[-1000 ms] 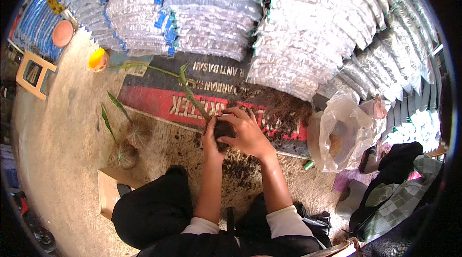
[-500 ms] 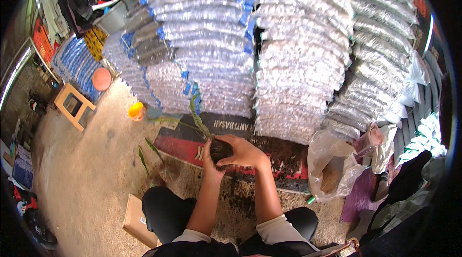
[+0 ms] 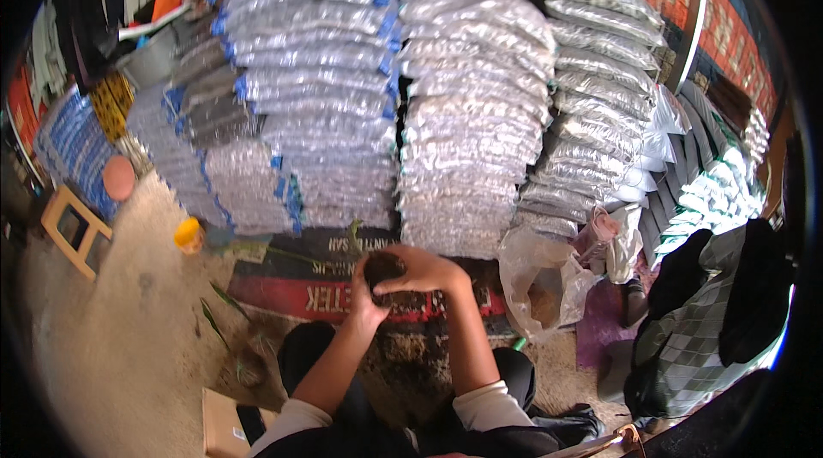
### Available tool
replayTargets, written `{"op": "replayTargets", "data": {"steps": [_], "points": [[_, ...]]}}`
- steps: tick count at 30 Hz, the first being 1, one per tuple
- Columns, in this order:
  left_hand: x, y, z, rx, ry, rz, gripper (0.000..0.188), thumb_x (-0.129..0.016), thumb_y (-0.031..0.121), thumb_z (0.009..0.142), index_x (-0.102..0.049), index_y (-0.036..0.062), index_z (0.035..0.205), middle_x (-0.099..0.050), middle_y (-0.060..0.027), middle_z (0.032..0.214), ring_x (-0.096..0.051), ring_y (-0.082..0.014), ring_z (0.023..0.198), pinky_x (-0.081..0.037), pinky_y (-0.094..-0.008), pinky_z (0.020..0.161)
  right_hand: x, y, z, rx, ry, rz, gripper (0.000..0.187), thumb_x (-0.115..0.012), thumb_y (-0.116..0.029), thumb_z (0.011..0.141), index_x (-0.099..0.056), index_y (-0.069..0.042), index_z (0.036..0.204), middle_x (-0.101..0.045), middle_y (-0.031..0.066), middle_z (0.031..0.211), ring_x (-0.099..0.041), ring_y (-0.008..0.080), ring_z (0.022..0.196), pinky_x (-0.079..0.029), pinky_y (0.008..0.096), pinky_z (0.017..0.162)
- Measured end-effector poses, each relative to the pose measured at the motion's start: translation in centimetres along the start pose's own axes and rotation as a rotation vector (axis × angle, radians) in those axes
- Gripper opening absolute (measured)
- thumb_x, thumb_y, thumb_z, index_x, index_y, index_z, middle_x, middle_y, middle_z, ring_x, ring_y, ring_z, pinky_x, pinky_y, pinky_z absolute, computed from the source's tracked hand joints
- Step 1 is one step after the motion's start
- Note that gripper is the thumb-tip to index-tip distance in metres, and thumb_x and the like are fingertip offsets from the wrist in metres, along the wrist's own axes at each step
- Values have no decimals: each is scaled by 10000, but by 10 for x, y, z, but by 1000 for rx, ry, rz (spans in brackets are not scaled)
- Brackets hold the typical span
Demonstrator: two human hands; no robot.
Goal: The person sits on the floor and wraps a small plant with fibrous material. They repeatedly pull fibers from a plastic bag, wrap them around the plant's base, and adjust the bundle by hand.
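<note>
Between my two hands is a plant's root ball (image 3: 383,269), round and packed with dark soil. My left hand (image 3: 363,304) cups its left and near side. My right hand (image 3: 426,273) wraps the right side, thumb across the near face. The plant's green shoot (image 3: 355,232) points away from me beyond the ball, mostly hidden by it and the hands. Beneath lies a black and red printed sheet (image 3: 287,291) with dark soil scattered on it. A clear plastic bag (image 3: 521,265) with brown material inside stands open to the right.
Tall stacks of filled silvery bags (image 3: 476,115) rise beyond the sheet. On the left floor are a second plant's leaves (image 3: 211,325), a round pot-like clump (image 3: 249,368), a yellow tub (image 3: 189,237) and a stool (image 3: 53,216). A cardboard box (image 3: 221,428) sits near my left leg.
The root ball has tipped so its dark face turns up toward me and the shoot leans away. Both hands still grip it. The whole view has swung to the right.
</note>
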State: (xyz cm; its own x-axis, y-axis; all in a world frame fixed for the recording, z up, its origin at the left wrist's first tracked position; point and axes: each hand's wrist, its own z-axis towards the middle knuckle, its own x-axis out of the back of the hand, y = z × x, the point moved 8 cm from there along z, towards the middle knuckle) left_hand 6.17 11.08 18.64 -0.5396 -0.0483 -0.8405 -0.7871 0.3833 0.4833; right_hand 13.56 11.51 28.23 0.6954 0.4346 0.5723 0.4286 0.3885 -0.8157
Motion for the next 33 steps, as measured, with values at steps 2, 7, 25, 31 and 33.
{"op": "replayTargets", "data": {"steps": [2, 7, 25, 31, 33], "points": [[18, 7, 2, 13, -17, -62, 340, -437, 403, 881, -577, 111, 985, -621, -41, 913, -617, -205, 828, -537, -391, 711, 3, -14, 2, -44, 85, -52, 821, -740, -489, 661, -455, 19, 1240, -518, 215, 1204, -502, 316, 1121, -389, 361, 950], [39, 15, -7, -12, 68, -124, 260, -466, 316, 897, -565, 88, 972, -619, -47, 860, -627, -183, 759, -538, -337, 677, -30, 0, -1, -50, 243, 87, 753, -721, -374, 737, -393, 0, 1302, -452, 200, 1282, -426, 293, 1209, -355, 384, 978], [67, -3, 10, -226, 246, 102, 195, -622, 188, 821, -615, 39, 946, -607, -24, 944, -576, -133, 847, -462, -299, 719, -58, 46, -4, -115, 725, 194, 393, -376, -226, 958, -398, 22, 1262, -465, 218, 1225, -457, 332, 1149, -336, 393, 968], [74, 7, 9, -187, 297, 112, 225, -626, 185, 805, -602, 42, 978, -608, -25, 917, -597, -146, 818, -485, -312, 719, -59, 54, -8, -151, 564, 535, 572, -582, -311, 854, -395, 13, 1287, -439, 185, 1282, -402, 274, 1214, -292, 360, 1017], [57, 19, 0, -167, 317, 94, 252, -641, 193, 789, -595, 42, 985, -605, -24, 905, -598, -148, 822, -493, -320, 706, -46, 29, -10, -6, 472, 87, 701, -742, -269, 727, -414, 2, 1284, -477, 173, 1256, -459, 268, 1164, -357, 351, 968]]}}
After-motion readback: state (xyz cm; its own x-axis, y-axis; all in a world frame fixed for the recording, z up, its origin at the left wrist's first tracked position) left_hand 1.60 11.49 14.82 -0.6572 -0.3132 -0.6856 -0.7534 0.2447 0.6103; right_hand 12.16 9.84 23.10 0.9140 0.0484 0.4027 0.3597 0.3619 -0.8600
